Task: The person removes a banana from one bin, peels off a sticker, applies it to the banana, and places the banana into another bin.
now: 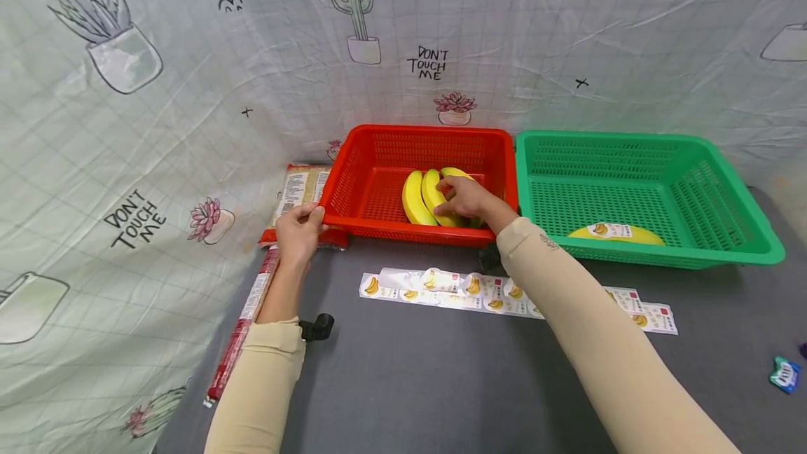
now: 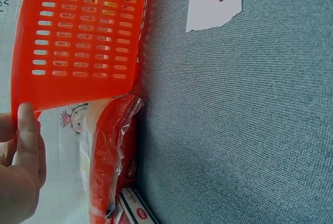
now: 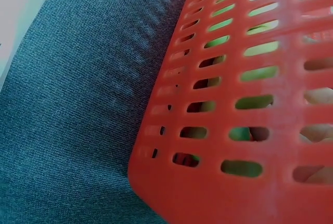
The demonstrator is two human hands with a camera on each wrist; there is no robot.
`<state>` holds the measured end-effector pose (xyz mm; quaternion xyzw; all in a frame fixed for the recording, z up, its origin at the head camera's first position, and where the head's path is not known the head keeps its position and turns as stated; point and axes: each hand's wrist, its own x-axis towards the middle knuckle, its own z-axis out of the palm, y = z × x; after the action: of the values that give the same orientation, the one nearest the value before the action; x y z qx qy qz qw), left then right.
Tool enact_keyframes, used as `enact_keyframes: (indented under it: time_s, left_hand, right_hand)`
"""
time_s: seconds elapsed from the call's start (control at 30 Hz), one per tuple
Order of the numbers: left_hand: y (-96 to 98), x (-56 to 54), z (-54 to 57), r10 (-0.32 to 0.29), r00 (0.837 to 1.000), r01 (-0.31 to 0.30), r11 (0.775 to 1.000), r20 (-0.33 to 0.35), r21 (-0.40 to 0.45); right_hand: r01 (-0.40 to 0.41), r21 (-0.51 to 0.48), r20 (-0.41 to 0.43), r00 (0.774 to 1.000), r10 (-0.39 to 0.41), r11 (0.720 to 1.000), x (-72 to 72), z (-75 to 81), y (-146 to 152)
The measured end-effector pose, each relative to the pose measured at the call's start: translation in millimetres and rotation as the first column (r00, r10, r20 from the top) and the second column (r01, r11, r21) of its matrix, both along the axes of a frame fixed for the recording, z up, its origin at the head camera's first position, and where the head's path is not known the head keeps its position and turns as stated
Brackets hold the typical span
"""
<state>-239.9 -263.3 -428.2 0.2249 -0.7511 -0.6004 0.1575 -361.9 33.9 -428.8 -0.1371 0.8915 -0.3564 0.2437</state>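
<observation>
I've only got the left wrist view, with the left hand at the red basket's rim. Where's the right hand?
Observer: The right hand is inside the red basket, at the yellow bananas.
Operator: Anything standing to the right of that basket?
Observer: Yes, a green basket stands right beside it.
Operator: And what does that one hold?
Observer: One banana shows, lying near its front wall with a sticker on it.
</observation>
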Motion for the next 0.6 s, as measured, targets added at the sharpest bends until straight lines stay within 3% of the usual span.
enact_keyframes:
  time_s: [0.3, 0.6]
  left_hand:
    - [2.6, -0.2, 0.4, 0.004, 1.000, -0.003, 1.000, 0.016, -0.004]
    - [0.2, -1.4, -1.9, 0.004, 1.000, -0.004, 1.000, 0.001, 0.004]
  right_hand:
    - [-0.022, -0.051, -0.059, 0.998, 0.019, 0.998, 3.2, 4.1, 8]
    - [0.035, -0.143, -0.108, 0.993, -0.050, 0.989, 10.6, 28.8, 16]
